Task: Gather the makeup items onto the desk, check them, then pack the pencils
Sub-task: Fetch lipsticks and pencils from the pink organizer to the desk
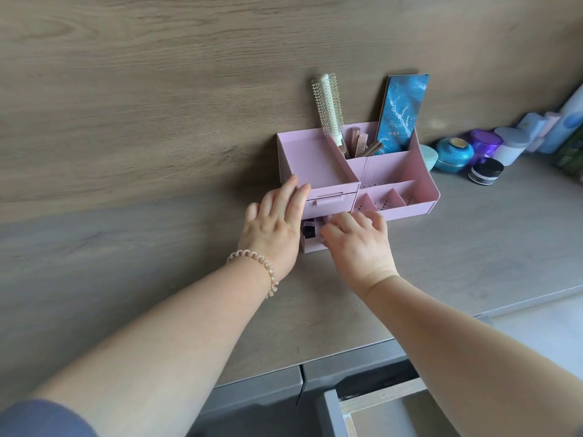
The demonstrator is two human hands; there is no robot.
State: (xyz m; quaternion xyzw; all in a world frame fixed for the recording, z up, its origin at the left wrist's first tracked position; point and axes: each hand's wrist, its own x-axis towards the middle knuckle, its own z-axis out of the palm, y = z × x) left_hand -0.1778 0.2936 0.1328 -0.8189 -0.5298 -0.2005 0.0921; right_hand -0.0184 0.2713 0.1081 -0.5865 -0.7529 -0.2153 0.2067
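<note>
A pink plastic organiser [419, 190] stands on the grey desk [157, 263] against the wood wall. Its back compartments hold a white round hairbrush [328, 108], a blue patterned palette [399, 115] and some brown makeup tubes [358, 141]. The lower small drawer [310, 246] is pulled out, with a dark item [309, 230] showing inside. My left hand [277, 222] lies flat, fingers spread, against the organiser's left front by the upper drawer [328, 205]. My right hand [356, 241] reaches into the open lower drawer with fingers curled; what they touch is hidden.
Jars and bottles line the wall to the right: a teal ribbed jar [452, 154], a black jar [485, 171], a purple jar [484, 143], a white jar [511, 146]. A desk drawer [378, 405] below the front edge stands open.
</note>
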